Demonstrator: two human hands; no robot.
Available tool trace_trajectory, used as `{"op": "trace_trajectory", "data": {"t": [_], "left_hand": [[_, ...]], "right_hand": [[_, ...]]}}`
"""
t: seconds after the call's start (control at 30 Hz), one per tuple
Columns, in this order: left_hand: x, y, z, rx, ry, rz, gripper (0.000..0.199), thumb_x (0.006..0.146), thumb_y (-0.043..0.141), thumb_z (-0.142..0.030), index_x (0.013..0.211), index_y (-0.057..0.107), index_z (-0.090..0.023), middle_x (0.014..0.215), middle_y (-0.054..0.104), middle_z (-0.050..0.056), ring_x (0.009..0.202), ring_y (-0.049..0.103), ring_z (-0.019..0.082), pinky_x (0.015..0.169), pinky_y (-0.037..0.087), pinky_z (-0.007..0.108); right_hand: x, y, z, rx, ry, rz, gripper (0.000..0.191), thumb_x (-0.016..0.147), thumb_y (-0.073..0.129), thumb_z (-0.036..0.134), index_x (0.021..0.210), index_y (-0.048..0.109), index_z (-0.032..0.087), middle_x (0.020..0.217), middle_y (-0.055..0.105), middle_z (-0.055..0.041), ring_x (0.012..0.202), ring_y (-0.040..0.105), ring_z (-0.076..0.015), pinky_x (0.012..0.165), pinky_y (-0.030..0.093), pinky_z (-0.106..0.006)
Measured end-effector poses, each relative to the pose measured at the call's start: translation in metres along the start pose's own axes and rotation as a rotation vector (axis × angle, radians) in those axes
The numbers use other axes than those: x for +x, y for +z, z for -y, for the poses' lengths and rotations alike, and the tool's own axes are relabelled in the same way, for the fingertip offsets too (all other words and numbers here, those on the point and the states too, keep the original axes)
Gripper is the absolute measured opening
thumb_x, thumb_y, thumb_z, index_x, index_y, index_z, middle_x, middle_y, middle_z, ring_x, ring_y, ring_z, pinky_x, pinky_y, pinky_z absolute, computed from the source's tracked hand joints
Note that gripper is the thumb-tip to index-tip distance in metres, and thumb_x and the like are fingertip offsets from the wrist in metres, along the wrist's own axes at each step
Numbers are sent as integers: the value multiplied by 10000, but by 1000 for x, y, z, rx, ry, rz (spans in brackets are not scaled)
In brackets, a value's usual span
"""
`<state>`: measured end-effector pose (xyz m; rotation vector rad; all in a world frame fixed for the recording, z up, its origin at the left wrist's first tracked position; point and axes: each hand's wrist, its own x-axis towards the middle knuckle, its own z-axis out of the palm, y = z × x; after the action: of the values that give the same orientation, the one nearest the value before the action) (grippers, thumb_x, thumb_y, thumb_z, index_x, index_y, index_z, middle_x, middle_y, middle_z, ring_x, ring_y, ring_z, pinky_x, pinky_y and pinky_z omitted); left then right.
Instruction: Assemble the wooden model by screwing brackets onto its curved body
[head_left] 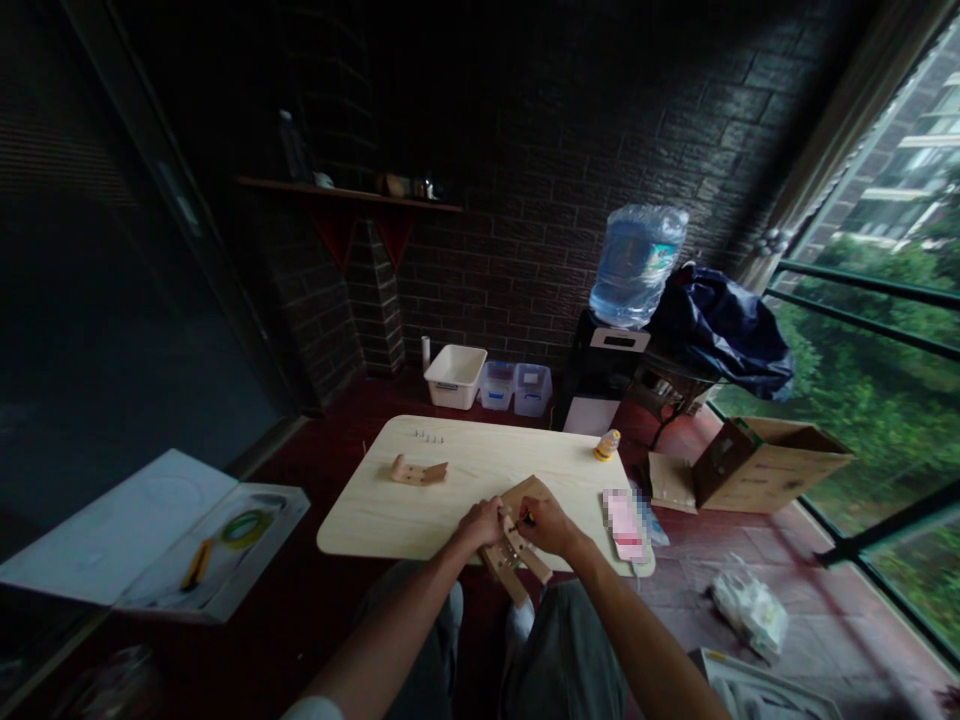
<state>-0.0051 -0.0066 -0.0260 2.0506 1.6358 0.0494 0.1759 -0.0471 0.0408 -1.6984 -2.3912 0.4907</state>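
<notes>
My left hand [480, 526] is closed on the upper end of a light-brown wooden assembly [511, 580] at the table's front edge. Several joined wooden pieces make it up, and its lower end sticks out over the edge. My right hand [547, 524] is closed around a small black-and-yellow tool [529, 518] that looks like a screwdriver, held against the same assembly. Its tip is hidden. Farther left on the table lies a separate curved wooden piece [420, 473] with holes. Beyond it are several small screws [429, 437], too small to see clearly.
The pale table [352, 510] carries a yellow-capped bottle [607, 445] and a pink object [626, 525] at the right. On the floor, an open white case [262, 555] is at left, bins [456, 378] are behind, and a cardboard box [772, 465] is at right.
</notes>
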Motion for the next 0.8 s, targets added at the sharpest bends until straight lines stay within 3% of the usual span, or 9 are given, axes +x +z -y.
{"op": "trace_trajectory", "data": {"t": [0.27, 0.5, 0.8], "left_hand": [[2, 0, 3, -18, 1, 8, 342, 904, 571, -381, 1213, 595, -237, 1108, 714, 108, 1009, 685, 275, 779, 492, 310], [2, 1, 1, -23, 0, -6, 313, 952, 491, -397, 1195, 605, -237, 1079, 720, 107, 1000, 691, 266, 780, 484, 307], [-3, -6, -4, -46, 22, -4, 317, 930, 536, -397, 1177, 607, -213, 1031, 732, 105, 993, 689, 271, 781, 490, 309]], "right_hand": [[10, -17, 12, -139, -83, 134, 268, 875, 579, 273, 1081, 734, 201, 1007, 777, -95, 925, 705, -213, 744, 460, -256], [15, -15, 17, -207, -28, 136, 351, 924, 551, 368, 1071, 745, 116, 1010, 775, -171, 928, 722, -253, 760, 488, -286], [18, -21, 22, -259, -60, 183, 347, 880, 614, 363, 1118, 741, 144, 1045, 781, -145, 959, 732, -256, 764, 505, -278]]}}
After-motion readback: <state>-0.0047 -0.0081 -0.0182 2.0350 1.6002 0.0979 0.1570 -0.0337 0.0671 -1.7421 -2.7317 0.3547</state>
